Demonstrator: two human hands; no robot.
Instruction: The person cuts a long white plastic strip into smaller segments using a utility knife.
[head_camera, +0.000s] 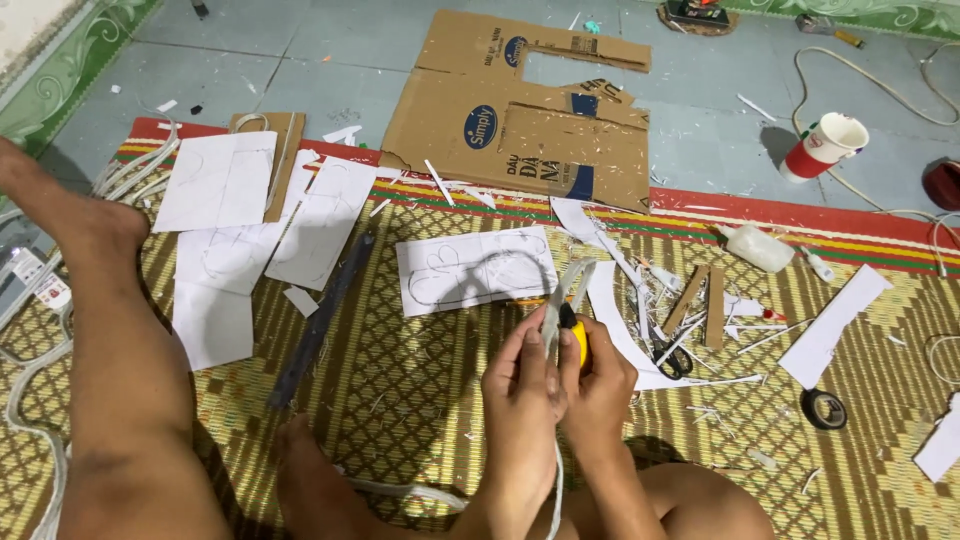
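From the head camera I look down at two bare hands held close together over a woven green-and-yellow mat (420, 390); the left hand (520, 395) is curled shut around a thin white strip (556, 300), which rises between the fingers and also trails down past the wrist; the right hand (598, 385) is closed around a yellow-handled cutter (579, 338), its handle pressed against the strip; I cannot make out the blade itself. The strip sits at the centre of the view, just below a white paper sheet (475, 270) marked with looping pencil outlines; more white sheets (235, 230) lie to the left, partly overlapping one another; a dark flat bar (320, 320) lies diagonally between the two groups. To the right of the hands, black-handled scissors (672, 355) rest among paper offcuts and two small cardboard strips (700, 300); a roll of black tape (824, 408) lies further right; a white glue bottle (757, 247) lies on its side near the mat's red edge. Beyond the mat, a flattened cardboard box (520, 110) with pieces cut out lies on grey tiles; a red-and-white paper cup (825, 145) stands to its right. A bare leg (110, 340) stretches along the left side.
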